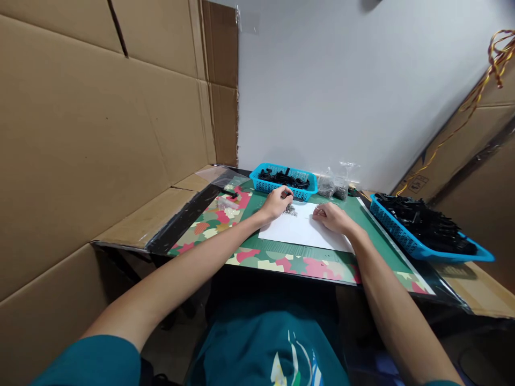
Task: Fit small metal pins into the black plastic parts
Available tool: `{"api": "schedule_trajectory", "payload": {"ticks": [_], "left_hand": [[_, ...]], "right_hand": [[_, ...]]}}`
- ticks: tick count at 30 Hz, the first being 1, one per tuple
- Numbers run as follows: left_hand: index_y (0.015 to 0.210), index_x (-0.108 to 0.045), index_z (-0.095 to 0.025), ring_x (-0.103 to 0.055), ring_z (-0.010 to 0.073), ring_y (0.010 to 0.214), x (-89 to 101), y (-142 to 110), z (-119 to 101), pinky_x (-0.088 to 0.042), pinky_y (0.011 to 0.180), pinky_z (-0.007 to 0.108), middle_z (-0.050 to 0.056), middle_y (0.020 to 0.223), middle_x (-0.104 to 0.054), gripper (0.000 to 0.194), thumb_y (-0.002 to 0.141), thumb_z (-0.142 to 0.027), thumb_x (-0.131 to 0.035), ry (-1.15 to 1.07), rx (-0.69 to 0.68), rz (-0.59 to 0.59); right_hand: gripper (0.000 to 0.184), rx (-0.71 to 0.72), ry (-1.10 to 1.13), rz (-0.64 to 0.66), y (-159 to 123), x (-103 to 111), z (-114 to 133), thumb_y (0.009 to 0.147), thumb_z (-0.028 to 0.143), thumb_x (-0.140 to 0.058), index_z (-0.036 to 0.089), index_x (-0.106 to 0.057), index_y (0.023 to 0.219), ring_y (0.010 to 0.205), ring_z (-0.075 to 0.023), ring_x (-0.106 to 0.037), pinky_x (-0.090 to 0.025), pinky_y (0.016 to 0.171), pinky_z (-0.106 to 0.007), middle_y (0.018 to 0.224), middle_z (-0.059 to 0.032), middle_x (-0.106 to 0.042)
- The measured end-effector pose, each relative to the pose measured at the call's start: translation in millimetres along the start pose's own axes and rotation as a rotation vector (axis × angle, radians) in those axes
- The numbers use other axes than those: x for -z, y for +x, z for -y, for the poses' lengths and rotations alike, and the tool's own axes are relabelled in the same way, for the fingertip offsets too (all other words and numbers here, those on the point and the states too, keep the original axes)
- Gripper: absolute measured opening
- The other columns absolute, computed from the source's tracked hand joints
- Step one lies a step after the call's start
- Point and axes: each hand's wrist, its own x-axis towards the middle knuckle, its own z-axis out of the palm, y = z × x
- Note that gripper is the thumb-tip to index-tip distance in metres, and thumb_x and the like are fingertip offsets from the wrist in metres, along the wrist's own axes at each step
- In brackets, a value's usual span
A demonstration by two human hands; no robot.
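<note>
My left hand (278, 202) pinches a small black piece (287, 196) beside the metal bits (291, 210) heaped on white paper (298, 231). My right hand (332, 217) curls nearby — whether it pinches anything, I cannot tell.

Mat (376, 222) on tbl (171, 228); paper sheet (300, 234) on mat, approx ctr. Small pcs (291, 210) piled on sheet, far L part, just beside L hand (277, 205). R hand (330, 217) at far R part of sheet. Rear bskt (263, 186) behind sheet, loose parts (277, 177) in it. Plastic bag (337, 187) just R of rear bskt. Side bskt (402, 234) R of mat, also w/ parts in it. Small bag (226, 203) on mat, L of sheet. Cardboard panel (100, 128) along L side, wall (322, 91) behind tbl. Wires (499, 60) hang upper R.
</note>
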Motion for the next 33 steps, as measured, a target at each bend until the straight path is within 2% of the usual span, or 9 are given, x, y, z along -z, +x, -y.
{"api": "schedule_trajectory", "payload": {"ticks": [3,6,14,18,22,27,30,33], "left_hand": [[0.092,-0.062,-0.018,-0.051,0.0099,0.055,-0.5,0.1,1.3,-0.039,0.054,0.025,0.000,0.075,-0.063,0.009,0.088,-0.025,-0.058,0.007,0.000,-0.006],[0.093,-0.062,-0.018,-0.050,0.0097,0.055,-0.9,0.1,1.4,-0.038,0.053,0.025,0.000,0.076,-0.063,0.010,0.089,-0.026,-0.058,0.008,-0.005,-0.004],[0.092,-0.062,-0.018,-0.051,0.0098,0.054,-1.3,-0.1,-0.9,-0.039,0.053,0.025,0.000,0.075,-0.064,0.009,0.089,-0.025,-0.059,0.028,0.024,-0.004],[0.093,-0.064,-0.018,-0.052,0.0100,0.055,-1.9,0.1,1.7,-0.040,0.055,0.025,0.000,0.077,-0.064,0.010,0.088,-0.025,-0.059,0.037,0.018,-0.004],[0.093,-0.063,-0.018,-0.052,0.0104,0.055,-1.6,0.1,1.6,-0.041,0.056,0.025,0.000,0.077,-0.064,0.009,0.088,-0.025,-0.059,0.034,0.027,-0.008],[0.092,-0.062,-0.018,-0.052,0.0105,0.055,-1.2,-0.2,-1.2,-0.040,0.054,0.026,0.000,0.076,-0.063,0.010,0.089,-0.026,-0.058,0.035,0.009,-0.004],[0.093,-0.063,-0.018,-0.052,0.0106,0.055,-1.6,0.1,-2.3,-0.039,0.054,0.025,0.000,0.076,-0.064,0.009,0.089,-0.025,-0.058,0.041,0.018,0.002],[0.094,-0.063,-0.018,-0.052,0.0106,0.056,-1.7,0.2,-3.1,-0.040,0.055,0.025,0.000,0.077,-0.064,0.009,0.089,-0.024,-0.059,0.038,0.029,0.000]], "right_hand": [[0.015,-0.037,-0.123,0.002,-2.0,-0.2,3.4,0.097,0.026,-0.061,0.020,-0.075,0.096,0.079,-0.0174,-0.059,-0.031,0.063,-0.027,0.091,-0.0055,-0.074],[0.018,-0.047,-0.216,-0.012,-4.8,-0.2,3.1,0.101,0.028,-0.057,0.020,-0.073,0.101,0.088,-0.0207,-0.065,-0.031,0.064,-0.028,0.100,-0.0085,-0.077],[0.022,-0.066,-0.458,-0.004,-7.6,0.2,15.4,0.103,0.022,-0.052,0.016,-0.073,0.106,0.090,-0.0283,-0.073,-0.037,0.068,-0.032,0.102,-0.0174,-0.078],[0.026,-0.084,-0.510,0.010,-10.3,-1.7,21.3,0.104,0.020,-0.046,0.014,-0.070,0.111,0.092,-0.0303,-0.073,-0.038,0.069,-0.033,0.103,-0.0199,-0.077],[0.029,-0.092,-0.437,-0.007,-10.8,-3.9,14.8,0.107,0.027,-0.041,0.016,-0.066,0.115,0.092,-0.0291,-0.072,-0.033,0.066,-0.033,0.107,-0.0185,-0.077],[0.031,-0.200,-0.264,-0.106,-8.0,0.4,4.7,0.108,0.036,-0.041,0.021,-0.067,0.117,0.093,-0.0258,-0.068,-0.030,0.064,-0.031,0.112,-0.0132,-0.077],[0.029,-0.238,-0.162,-0.151,-7.3,4.2,-1.7,0.103,0.036,-0.047,0.021,-0.070,0.113,0.089,-0.0236,-0.066,-0.030,0.065,-0.029,0.107,-0.0107,-0.077],[0.029,-0.199,-0.047,-0.158,-6.5,5.7,-7.8,0.099,0.036,-0.051,0.020,-0.074,0.105,0.083,-0.0216,-0.064,-0.032,0.064,-0.028,0.096,-0.0084,-0.077]]}}
